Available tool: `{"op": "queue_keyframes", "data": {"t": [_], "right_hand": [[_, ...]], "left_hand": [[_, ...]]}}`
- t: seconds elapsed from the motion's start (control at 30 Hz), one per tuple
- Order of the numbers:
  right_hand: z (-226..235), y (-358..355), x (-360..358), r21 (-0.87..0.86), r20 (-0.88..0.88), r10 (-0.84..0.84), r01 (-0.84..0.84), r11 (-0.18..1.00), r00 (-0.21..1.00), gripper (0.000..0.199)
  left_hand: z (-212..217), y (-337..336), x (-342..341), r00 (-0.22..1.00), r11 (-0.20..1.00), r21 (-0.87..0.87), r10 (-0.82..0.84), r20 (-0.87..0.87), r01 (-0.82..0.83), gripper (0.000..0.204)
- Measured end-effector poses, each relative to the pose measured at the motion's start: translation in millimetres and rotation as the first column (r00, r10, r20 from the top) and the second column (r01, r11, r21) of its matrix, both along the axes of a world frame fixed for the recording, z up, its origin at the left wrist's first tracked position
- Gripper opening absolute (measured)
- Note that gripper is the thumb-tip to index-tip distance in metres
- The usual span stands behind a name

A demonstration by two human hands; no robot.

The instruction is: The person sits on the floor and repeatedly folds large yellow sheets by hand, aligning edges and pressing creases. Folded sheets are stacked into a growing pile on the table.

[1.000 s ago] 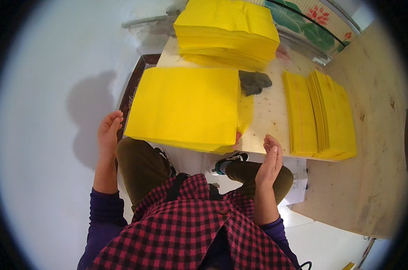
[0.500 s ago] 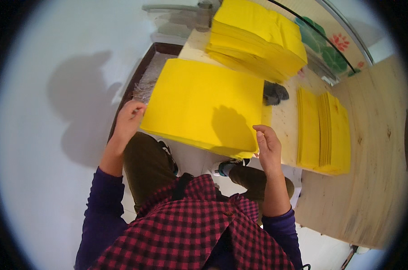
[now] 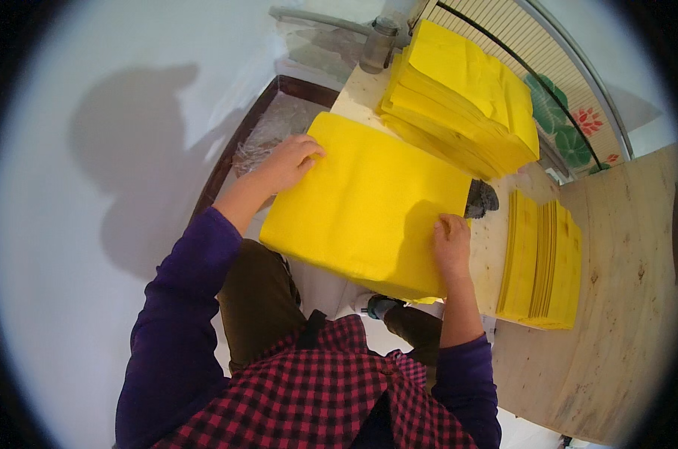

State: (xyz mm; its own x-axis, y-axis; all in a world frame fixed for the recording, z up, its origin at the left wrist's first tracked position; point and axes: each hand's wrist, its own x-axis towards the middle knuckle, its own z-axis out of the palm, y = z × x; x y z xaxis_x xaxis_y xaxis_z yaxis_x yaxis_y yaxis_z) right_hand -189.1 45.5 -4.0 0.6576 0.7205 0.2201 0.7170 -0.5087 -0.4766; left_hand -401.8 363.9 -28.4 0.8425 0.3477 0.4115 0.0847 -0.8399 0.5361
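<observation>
Head view: a worker's left hand (image 3: 290, 161) and right hand (image 3: 453, 243) meet the opposite side edges of a front stack of yellow sheets (image 3: 361, 202), set at the near side of a wooden table (image 3: 490, 258). The left fingers curl close together over the edge; the right fingers bend together at theirs. Whether either hand pinches a sheet cannot be told. Good handling here would likely mean matching light pressure on both sides, fingertips catching only the top layer, and the soft-looking material kept flat to avoid creases or skewed corners.

By count: two hands, one front stack, one rear stack (image 3: 466, 90) behind it, and what appear to be two yellow bundles to the right, one dark cloth (image 3: 481, 198) and one jar (image 3: 379, 45). Individual sheets are too fine to number.
</observation>
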Motion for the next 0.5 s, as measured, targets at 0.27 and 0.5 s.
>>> {"op": "queue_keyframes", "data": {"t": [0.27, 0.5], "right_hand": [[4, -20, -22, -0.018, 0.027, 0.010, -0.009, 1.000, 1.000, 0.026], [7, 9, 19, -0.085, 0.021, -0.102, 0.103, 0.991, 0.995, 0.029]], "left_hand": [[1, 13, -8, 0.991, 0.991, -0.085, -0.113, -0.071, 0.107, 0.016], [1, 20, 36, 0.999, 0.996, 0.083, -0.039, -0.007, 0.039, 0.017]]}}
